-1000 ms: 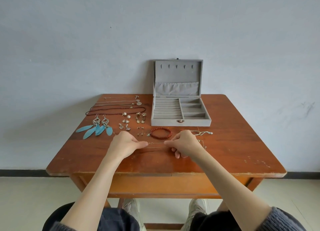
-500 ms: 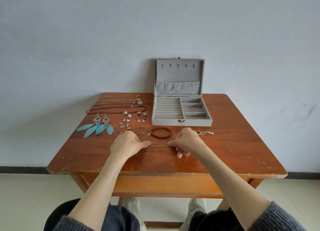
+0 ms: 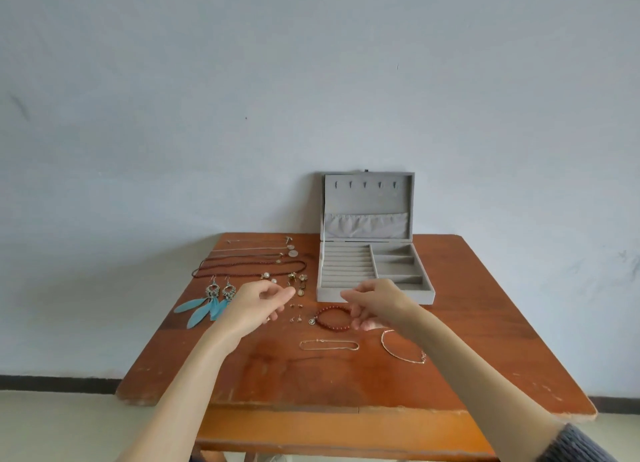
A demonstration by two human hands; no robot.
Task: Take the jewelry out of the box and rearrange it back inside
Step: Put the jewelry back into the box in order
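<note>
Worn wooden table, grey velvet box, round beaded bracelet.

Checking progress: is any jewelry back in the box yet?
No. The open box shows only bare grey compartments; the red bracelet lies on the table.

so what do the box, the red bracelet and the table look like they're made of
Jewelry box: grey matte lining, probably velvet or suede-like fabric, with a soft, unreflective look. Red bracelet: round glossy dark-red beads, stone or glass, cannot tell which. Table: varnished reddish wood, chipped along its worn edges.
</note>
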